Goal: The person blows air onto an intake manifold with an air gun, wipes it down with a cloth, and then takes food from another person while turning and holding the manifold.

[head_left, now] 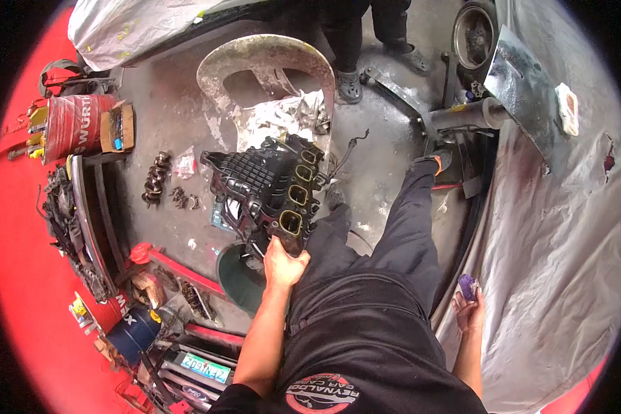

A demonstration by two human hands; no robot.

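Observation:
My left hand [283, 264] grips the near end of a black intake manifold [255, 176]. Its row of oval ports with yellowish seals faces up, and its ribbed plastic body extends to the left. The far end lies over the seat of a worn plastic chair [217, 65], close to some white rags [283, 119]. Out to the side, my right hand [468, 312] holds a small purple object [468, 286] in its fingers, perhaps a scrap of sponge or cloth; its kind is unclear.
A green bucket [233, 279] stands below the manifold. On the floor at left lie a crankshaft [156, 178] and small metal parts [184, 198]. A red drum [79, 124] is farther left. Covered bodywork [552, 228] flanks my right side. Another person's legs [343, 41] show beyond the chair.

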